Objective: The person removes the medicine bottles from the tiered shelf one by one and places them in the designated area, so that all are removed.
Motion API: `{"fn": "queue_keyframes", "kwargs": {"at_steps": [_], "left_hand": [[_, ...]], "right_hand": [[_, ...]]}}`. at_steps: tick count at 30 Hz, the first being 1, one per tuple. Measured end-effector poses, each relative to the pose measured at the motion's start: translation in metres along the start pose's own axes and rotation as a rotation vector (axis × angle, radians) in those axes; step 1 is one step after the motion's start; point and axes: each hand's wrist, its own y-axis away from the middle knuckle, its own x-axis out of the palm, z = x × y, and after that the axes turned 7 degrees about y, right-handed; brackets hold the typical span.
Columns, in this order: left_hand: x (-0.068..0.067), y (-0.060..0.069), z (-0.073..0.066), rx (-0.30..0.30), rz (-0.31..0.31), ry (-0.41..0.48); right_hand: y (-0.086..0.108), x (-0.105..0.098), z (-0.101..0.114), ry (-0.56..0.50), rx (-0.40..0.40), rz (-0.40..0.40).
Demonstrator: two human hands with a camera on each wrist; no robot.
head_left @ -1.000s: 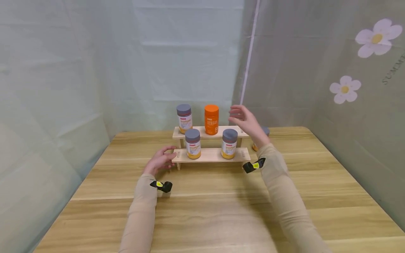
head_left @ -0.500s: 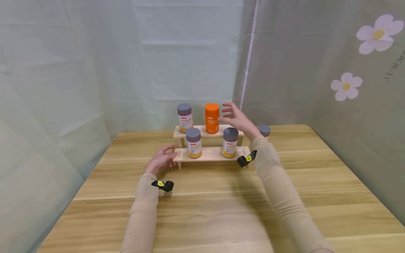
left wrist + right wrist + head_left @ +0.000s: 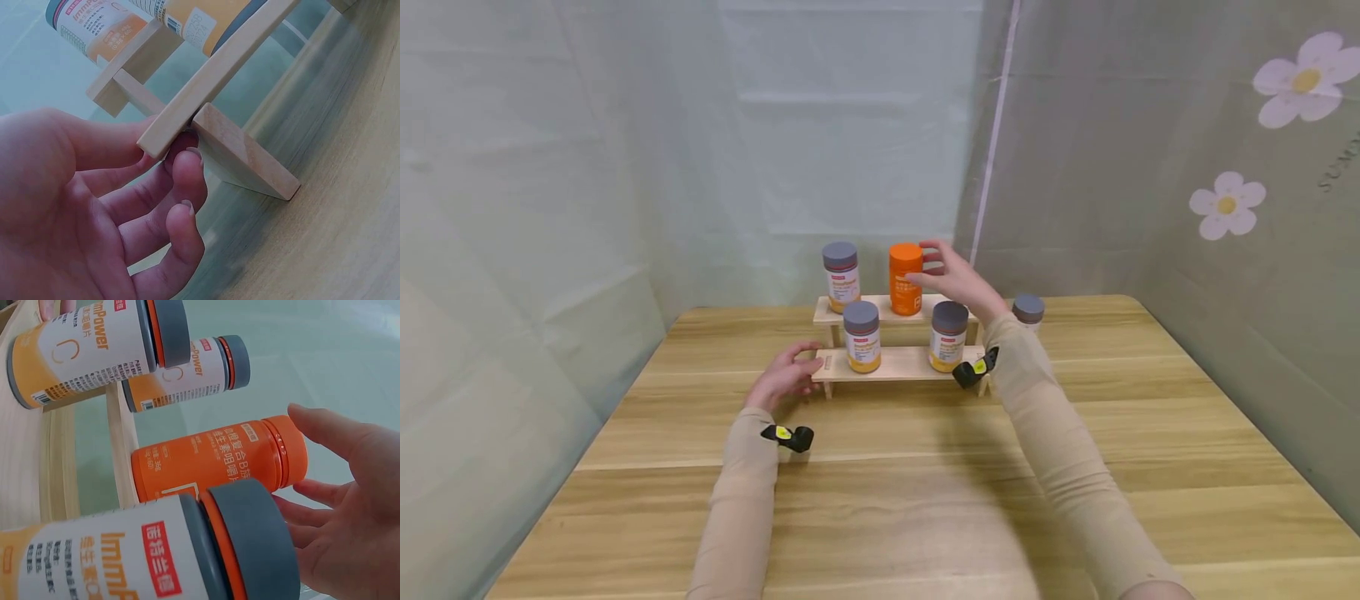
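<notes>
An orange bottle (image 3: pixel 906 283) with an orange lid stands on the upper step of a small two-step wooden rack (image 3: pixel 898 363). My right hand (image 3: pixel 958 279) is at its right side, thumb in front and fingers behind near the lid. In the right wrist view the thumb (image 3: pixel 312 420) lies by the lid's edge, the fingers relaxed; firm contact cannot be made out. My left hand (image 3: pixel 784 377) pinches the left end of the lower step. In the left wrist view the thumb is on the plank (image 3: pixel 206 84) and the fingers curl beneath it.
A grey-lidded white and yellow bottle (image 3: pixel 841 279) stands left on the upper step. Two similar bottles, a left one (image 3: pixel 862 340) and a right one (image 3: pixel 948 340), stand on the lower step. Another grey-lidded bottle (image 3: pixel 1028 310) is behind the right forearm. Curtains surround the table (image 3: pixel 880 500).
My right hand has moved left from beyond the rack's right end to the orange bottle. The left hand keeps its hold on the rack. The bottles on the rack stay in place.
</notes>
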Motion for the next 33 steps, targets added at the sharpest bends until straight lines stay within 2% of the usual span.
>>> {"fn": "queue_keyframes", "kwargs": {"at_steps": [8,12,19,27,33], "left_hand": [[0.0,0.002,0.001,-0.004,-0.006,-0.006],[0.004,0.001,0.0,0.004,-0.001,0.008],[0.009,-0.002,-0.001,0.019,0.014,0.027],[0.012,-0.004,0.0,0.024,0.015,0.028],[0.014,-0.006,-0.001,0.019,0.006,0.035]], "right_hand": [[-0.006,0.005,0.004,-0.041,0.07,-0.014],[-0.008,0.006,0.002,-0.048,0.067,-0.018],[-0.01,0.007,-0.001,0.0,0.079,-0.036],[-0.013,0.011,-0.003,0.061,0.048,-0.066],[-0.014,0.01,-0.004,0.049,0.061,-0.104]]}}
